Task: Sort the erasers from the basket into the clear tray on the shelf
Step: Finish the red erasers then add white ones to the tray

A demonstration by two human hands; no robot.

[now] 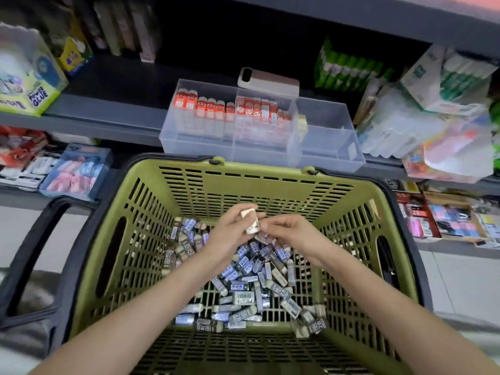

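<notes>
The left hand grips a small eraser stack above the pile of erasers in the green basket. The right hand pinches the stack's lower end. Both hands are well inside the basket walls. The clear tray sits on the shelf edge, just past the basket's far rim. Its right box has lots of room.
</notes>
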